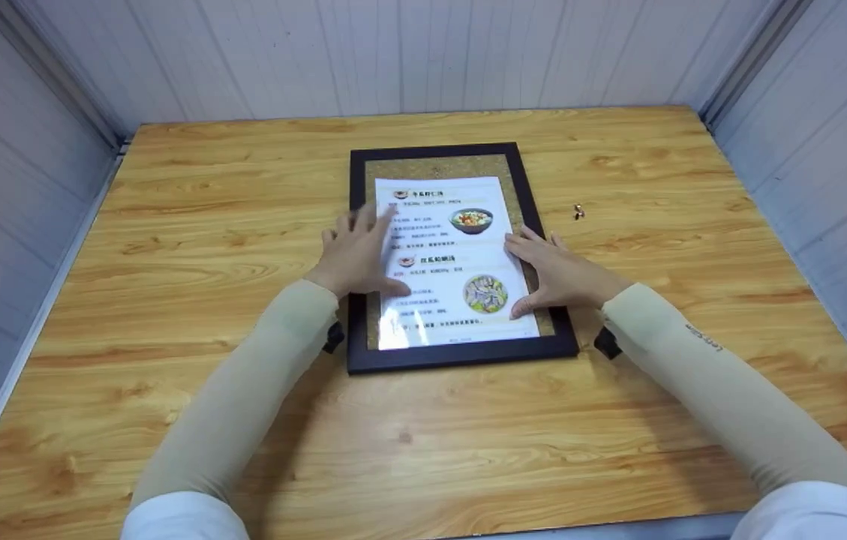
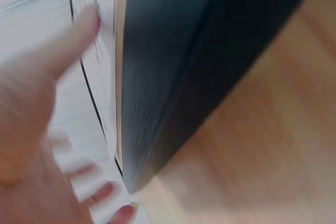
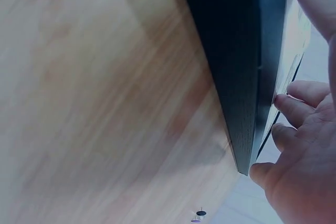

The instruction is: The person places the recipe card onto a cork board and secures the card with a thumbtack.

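Note:
A printed recipe sheet [image 1: 438,300] with two pictures of dishes lies on a cork board [image 1: 438,166] in a dark frame [image 1: 468,354]. Over the sheet's left edge my left hand [image 1: 355,259] spreads its fingers, blurred in the left wrist view, with the thumb over the paper. My right hand [image 1: 562,274] lies across the frame's right side, its fingertips and thumb tip resting at the sheet's right edge. In the right wrist view the right fingers [image 3: 294,108] are extended along the frame's side. Neither hand curls round anything.
A few small shiny pins [image 1: 579,211] lie on the wooden table [image 1: 243,202] to the right of the frame. Pale panelled walls [image 1: 408,60] stand behind the table and at both sides. The table's front edge runs near the forearms.

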The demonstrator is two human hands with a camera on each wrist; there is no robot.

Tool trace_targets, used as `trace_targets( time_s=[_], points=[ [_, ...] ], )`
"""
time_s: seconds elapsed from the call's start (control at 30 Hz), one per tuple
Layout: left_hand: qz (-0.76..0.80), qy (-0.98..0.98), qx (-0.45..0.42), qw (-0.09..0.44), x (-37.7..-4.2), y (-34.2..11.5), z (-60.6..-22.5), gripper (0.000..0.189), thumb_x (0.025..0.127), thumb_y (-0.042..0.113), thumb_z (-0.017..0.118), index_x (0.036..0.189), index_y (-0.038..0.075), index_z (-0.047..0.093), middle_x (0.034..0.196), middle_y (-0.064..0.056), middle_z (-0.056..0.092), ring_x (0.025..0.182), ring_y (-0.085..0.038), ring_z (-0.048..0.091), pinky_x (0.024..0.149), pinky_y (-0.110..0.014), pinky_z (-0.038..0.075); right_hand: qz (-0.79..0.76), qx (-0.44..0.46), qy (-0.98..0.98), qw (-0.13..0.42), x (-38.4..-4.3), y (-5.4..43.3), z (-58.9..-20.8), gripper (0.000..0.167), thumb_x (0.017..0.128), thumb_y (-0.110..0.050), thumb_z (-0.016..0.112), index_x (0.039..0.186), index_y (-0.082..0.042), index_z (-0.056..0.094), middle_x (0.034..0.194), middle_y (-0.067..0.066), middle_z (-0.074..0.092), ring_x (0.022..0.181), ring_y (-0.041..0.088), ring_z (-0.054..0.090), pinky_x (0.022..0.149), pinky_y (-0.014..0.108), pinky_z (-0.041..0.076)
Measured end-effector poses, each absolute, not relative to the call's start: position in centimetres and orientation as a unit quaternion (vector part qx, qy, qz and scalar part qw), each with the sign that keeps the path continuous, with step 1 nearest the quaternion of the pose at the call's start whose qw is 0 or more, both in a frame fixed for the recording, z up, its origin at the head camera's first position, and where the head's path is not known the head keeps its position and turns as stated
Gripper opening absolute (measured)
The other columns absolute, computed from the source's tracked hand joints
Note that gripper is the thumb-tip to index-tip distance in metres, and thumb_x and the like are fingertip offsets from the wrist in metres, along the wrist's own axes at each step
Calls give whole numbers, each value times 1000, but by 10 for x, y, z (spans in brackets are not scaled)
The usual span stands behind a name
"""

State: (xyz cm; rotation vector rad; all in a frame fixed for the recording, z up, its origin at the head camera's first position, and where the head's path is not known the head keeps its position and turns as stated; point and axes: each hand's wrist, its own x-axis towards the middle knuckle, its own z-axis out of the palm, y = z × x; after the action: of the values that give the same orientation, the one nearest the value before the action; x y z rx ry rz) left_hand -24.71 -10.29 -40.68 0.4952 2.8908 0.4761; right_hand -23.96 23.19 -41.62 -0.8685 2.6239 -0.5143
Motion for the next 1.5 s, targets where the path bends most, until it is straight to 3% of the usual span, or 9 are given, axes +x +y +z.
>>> trace_targets(
  time_s=[0.1, 0.2, 0.3, 0.4, 0.5, 0.67, 0.9, 1.13, 1.5],
  points=[
    [137, 951, 256, 108, -250, -101, -408, 127, 64, 64, 84, 161, 23, 14, 165, -12, -8, 147, -45, -10, 109, -71, -4, -180, -298, 922, 167, -240, 234, -417, 121, 70, -57, 83, 156, 0, 20, 163, 17, 17, 150, 32, -2, 114, 62, -4],
    [119, 934, 307, 142, -251, -97, -411, 122, 66, 68, 80, 161, 28, 14, 164, -9, -15, 146, -41, -19, 107, -68, -16, -190, -290, 923, 164, -240, 236, -416, 122, 69, -57, 83, 157, -1, 20, 163, 16, 16, 150, 32, -3, 115, 59, -5],
    [112, 924, 317, 180, -253, -96, -414, 120, 66, 73, 76, 160, 32, 13, 163, -8, -19, 145, -39, -22, 106, -65, -21, -215, -272, 928, 140, -244, 242, -414, 115, 72, -52, 84, 156, -2, 24, 162, 17, 21, 150, 35, 5, 117, 56, 2],
    [115, 920, 304, 217, -255, -97, -416, 120, 65, 77, 73, 160, 36, 12, 163, -8, -21, 144, -37, -25, 106, -62, -23, -243, -221, 940, 90, -250, 254, -412, 95, 83, -42, 80, 153, -2, 32, 156, 20, 31, 145, 38, 23, 116, 55, 19],
    [106, 920, 294, 236, -256, -96, -417, 120, 65, 81, 69, 159, 39, 8, 162, -7, -23, 144, -36, -26, 105, -62, -25, -262, -148, 953, 39, -258, 271, -413, 67, 95, -27, 70, 147, 3, 41, 144, 24, 44, 131, 40, 43, 106, 54, 37],
    [96, 924, 292, 229, -254, -100, -418, 119, 65, 84, 66, 158, 40, 6, 163, -5, -22, 144, -35, -26, 102, -67, -25, -276, -61, 959, 13, -276, 293, -418, 40, 100, -9, 58, 137, 7, 53, 123, 25, 55, 111, 39, 54, 93, 52, 46],
    [100, 925, 287, 230, -252, -98, -422, 131, 64, 85, 66, 160, 29, -3, 163, -3, -21, 145, -32, -25, 102, -67, -24, -286, -23, 958, 20, -290, 304, -427, 34, 102, -12, 54, 130, 7, 60, 114, 26, 62, 99, 37, 59, 83, 52, 48],
    [103, 925, 285, 229, -255, -100, -419, 130, 65, 82, 69, 160, 29, -3, 162, -1, -23, 145, -30, -27, 101, -66, -25, -264, -13, 965, 4, -303, 301, -429, 24, 101, -7, 55, 114, 7, 68, 112, 27, 66, 102, 40, 61, 86, 54, 48],
    [94, 926, 278, 235, -254, -98, -420, 130, 64, 85, 66, 159, 31, -4, 162, 0, -23, 145, -30, -27, 102, -66, -25, -271, -15, 962, 31, -305, 303, -429, 25, 103, -13, 53, 114, 4, 67, 112, 24, 65, 97, 37, 60, 86, 52, 48]
  ],
)
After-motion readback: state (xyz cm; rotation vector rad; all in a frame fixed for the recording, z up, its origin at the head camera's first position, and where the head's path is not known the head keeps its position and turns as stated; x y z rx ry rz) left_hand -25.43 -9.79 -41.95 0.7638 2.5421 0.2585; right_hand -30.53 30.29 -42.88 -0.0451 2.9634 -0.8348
